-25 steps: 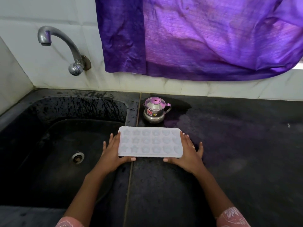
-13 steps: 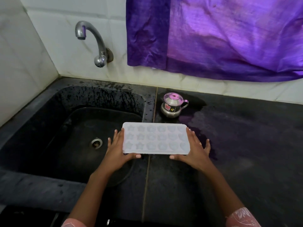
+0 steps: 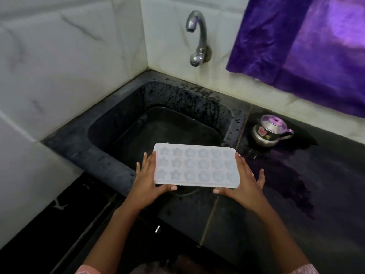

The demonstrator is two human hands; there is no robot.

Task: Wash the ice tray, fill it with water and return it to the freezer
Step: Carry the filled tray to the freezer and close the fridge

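Holding the ice tray level above the near edge of the sink.
Gripping it with both hands: left hand at the tray's 9 o'clock end, right hand at its 3 o'clock end, fingers straight along the short sides, thumbs tucked against the near long edge. Showing star and rounded moulds on top. Beyond, at 12 o'clock, a tap — at 2 o'clock on the bench, a small steel pot, with a purple cloth hanging above.
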